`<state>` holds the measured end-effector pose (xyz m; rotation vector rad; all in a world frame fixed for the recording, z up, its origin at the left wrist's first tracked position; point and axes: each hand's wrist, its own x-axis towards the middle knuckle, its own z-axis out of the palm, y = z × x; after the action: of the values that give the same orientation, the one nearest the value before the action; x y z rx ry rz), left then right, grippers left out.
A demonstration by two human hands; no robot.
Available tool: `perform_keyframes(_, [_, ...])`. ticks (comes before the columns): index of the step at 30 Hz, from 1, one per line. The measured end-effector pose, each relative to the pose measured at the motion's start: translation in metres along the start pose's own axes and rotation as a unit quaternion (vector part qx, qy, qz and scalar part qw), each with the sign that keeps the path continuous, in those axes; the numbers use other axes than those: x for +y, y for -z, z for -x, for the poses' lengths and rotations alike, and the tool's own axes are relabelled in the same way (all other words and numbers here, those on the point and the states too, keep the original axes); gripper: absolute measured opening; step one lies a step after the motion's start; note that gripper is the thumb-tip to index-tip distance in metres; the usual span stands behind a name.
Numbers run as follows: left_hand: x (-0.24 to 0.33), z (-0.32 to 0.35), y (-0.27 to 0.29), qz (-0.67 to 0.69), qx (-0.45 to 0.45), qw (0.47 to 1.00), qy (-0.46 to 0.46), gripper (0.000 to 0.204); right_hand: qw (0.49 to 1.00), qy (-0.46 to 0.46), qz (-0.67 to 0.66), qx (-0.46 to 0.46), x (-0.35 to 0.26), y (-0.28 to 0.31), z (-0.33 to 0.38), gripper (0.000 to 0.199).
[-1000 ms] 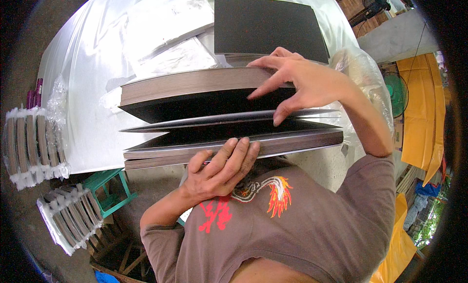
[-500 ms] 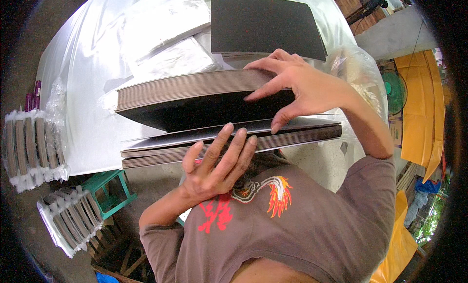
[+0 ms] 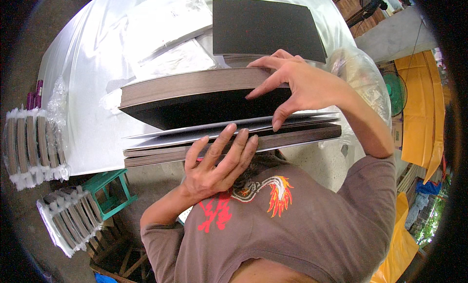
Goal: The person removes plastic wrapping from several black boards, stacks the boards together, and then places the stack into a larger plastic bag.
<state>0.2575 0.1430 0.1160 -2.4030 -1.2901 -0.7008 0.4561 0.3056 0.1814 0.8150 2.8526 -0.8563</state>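
Observation:
A thick black-paged album (image 3: 190, 110), its page edges grey-brown, is parted in front of me. The far block of pages stands tilted up, and a few pale-looking leaves (image 3: 195, 136) fan out above the near block. My right hand (image 3: 295, 85) grips the far block at its right end, some fingers over the top edge and one against the black face; its thumb tip touches the loose leaves. Across the near block's edge lie the fingers of my left hand (image 3: 222, 161), holding it near the middle. The left thumb is hidden.
Beyond the album, a black-covered stack (image 3: 268, 29) and white plastic-wrapped packages (image 3: 170, 27) lie on the sheet-covered table (image 3: 80, 73). Wrapped bundles (image 3: 34, 141) stand at the left, near a green stool (image 3: 109, 192). Clear plastic (image 3: 346, 66) bunches up at the right.
The album has shifted slightly to the right at its left end. The thin leaves between its blocks have spread and lifted a little. Both hands keep nearly the same hold.

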Motion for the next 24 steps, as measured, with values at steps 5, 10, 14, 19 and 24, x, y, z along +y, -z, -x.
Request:
perform_keyframes(5, [-0.004, 0.001, 0.002, -0.029, 0.002, 0.999, -0.022, 0.028, 1.0, -0.003, -0.02, -0.006, 0.0, 0.002, 0.0, 0.052])
perform_keyframes(10, [-0.002, 0.0, 0.0, -0.025, 0.025, 0.999, -0.013, 0.028, 0.996, 0.027, -0.088, 0.006, 0.013, -0.001, 0.0, 0.032])
perform_keyframes(14, [-0.003, -0.002, 0.002, -0.008, -0.005, 1.0, -0.006, 0.029, 0.992, 0.035, -0.083, 0.088, -0.002, -0.005, 0.003, 0.035])
perform_keyframes(19, [-0.003, -0.004, 0.002, -0.028, -0.007, 1.0, -0.012, 0.03, 0.996, 0.029, -0.005, 0.087, 0.006, -0.013, 0.01, 0.031])
perform_keyframes(24, [-0.001, -0.002, 0.004, -0.009, -0.022, 1.0, 0.008, 0.03, 0.996, 0.025, 0.011, 0.084, -0.001, -0.008, 0.009, 0.039])
